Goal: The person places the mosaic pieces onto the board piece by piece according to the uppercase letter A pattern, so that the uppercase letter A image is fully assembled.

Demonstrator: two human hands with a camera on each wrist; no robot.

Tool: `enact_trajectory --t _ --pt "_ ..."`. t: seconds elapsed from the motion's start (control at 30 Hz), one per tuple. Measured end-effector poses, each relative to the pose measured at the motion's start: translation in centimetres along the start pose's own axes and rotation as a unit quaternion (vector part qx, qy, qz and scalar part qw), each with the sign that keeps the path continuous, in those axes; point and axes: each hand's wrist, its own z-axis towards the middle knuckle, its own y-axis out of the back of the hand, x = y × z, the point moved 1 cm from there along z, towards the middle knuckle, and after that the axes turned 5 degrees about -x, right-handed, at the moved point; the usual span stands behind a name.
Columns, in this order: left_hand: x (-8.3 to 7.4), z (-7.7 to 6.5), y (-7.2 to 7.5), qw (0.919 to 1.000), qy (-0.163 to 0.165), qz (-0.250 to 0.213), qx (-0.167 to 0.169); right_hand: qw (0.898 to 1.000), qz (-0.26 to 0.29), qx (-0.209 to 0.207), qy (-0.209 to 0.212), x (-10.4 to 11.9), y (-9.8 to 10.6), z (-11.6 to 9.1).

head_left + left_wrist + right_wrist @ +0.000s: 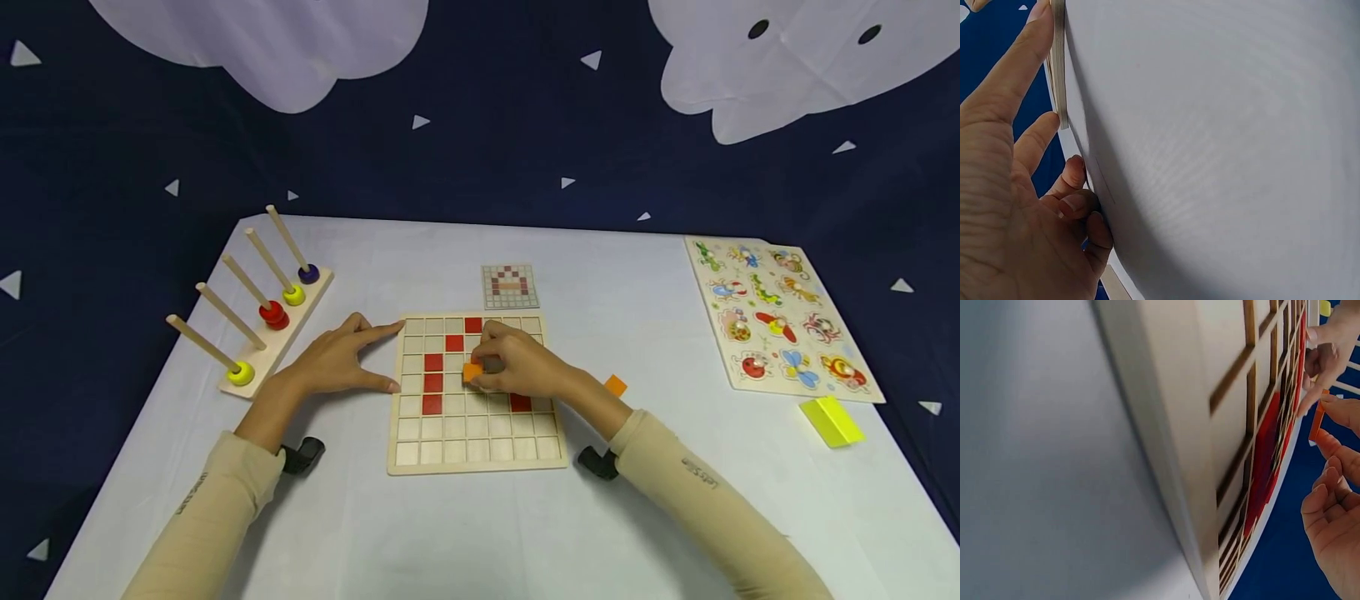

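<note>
A wooden grid board lies flat on the white table, with several red square tiles set in its cells. My left hand is at the board's left side. Its index finger and thumb stretch out to touch the edge, while the other fingers bend in below, as the left wrist view shows. Over the middle of the grid, my right hand pinches an orange square tile between thumb and fingertips. In the right wrist view this orange tile is tilted above the board. My right hand hides some cells behind it.
A small pattern card lies behind the board. Another orange tile rests by my right forearm. To the left stands a peg stacker with coloured rings; to the right are an insect puzzle and a yellow block.
</note>
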Motion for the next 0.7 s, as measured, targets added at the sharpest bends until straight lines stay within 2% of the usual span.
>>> enact_trajectory --t 0.3,0.53,0.7 --pt "-0.1 0.0 0.0 1.0 0.004 0.0 0.003 1.0 -0.013 0.017 0.016 0.5 -1.6 0.5" --pt "0.0 0.1 0.0 1.0 0.007 -0.001 0.006 0.998 -0.054 0.011 0.026 0.9 -2.1 0.7" --pt "0.1 0.0 -0.1 1.0 0.007 -0.002 0.006 0.998 -0.061 0.007 0.025 1.2 -2.2 0.8"
